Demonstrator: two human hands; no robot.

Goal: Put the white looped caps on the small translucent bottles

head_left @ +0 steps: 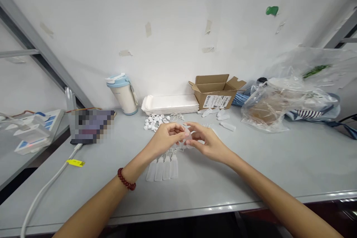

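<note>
My left hand (168, 136) and my right hand (208, 140) meet over the middle of the table. Between their fingertips is a small translucent plastic bottle (189, 137), partly hidden by the fingers. Both hands are closed on it, thumbs toward me. Just below my left hand, several clear flat bottles (166, 168) with white cords at their necks lie side by side. Behind that hand is a heap of small white caps (152, 122). Past my right hand lie loose bottles without cords, one bottle (228, 126) nearest. White cords (177, 116) rest behind my fingers.
Against the wall stand a tumbler (122, 95), a stack of white packets (173, 105) and an open cardboard box (216, 95). Plastic bags (267, 113) fill the right. At left are a phone (93, 126) on a white cable (52, 180) and a power strip (41, 134).
</note>
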